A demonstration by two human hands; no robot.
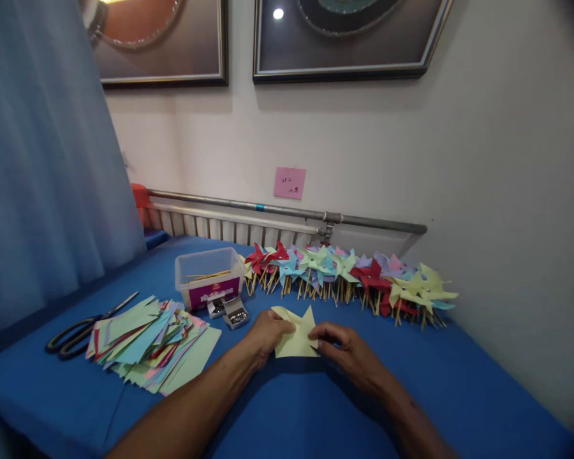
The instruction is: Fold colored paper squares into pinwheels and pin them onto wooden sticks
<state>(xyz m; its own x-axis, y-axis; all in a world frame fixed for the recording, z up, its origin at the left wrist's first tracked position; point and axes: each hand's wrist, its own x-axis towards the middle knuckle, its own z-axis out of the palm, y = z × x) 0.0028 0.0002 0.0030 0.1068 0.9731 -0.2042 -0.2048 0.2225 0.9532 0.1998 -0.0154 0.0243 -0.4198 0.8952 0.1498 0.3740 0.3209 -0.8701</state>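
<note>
A pale yellow paper square [293, 344] with cut corners is held just above the blue table, between my two hands. My left hand [269, 331] grips its left side, the thumb pressing on the paper and one corner curling beside it. On the right edge, my right hand [337, 344] pinches the paper between thumb and fingers, close to a corner that stands up. Behind the hands lies a long row of finished paper pinwheels [316, 264] on thin sticks, in red, blue, green, purple and yellow.
Left of my hands lies a pile of coloured cut paper [148, 344], with black-handled scissors [83, 328] beside it. A clear plastic box [210, 280] holds thin sticks. Small open boxes of metal pins [236, 315] stand before it. A radiator [210, 226] and pipe run along the wall.
</note>
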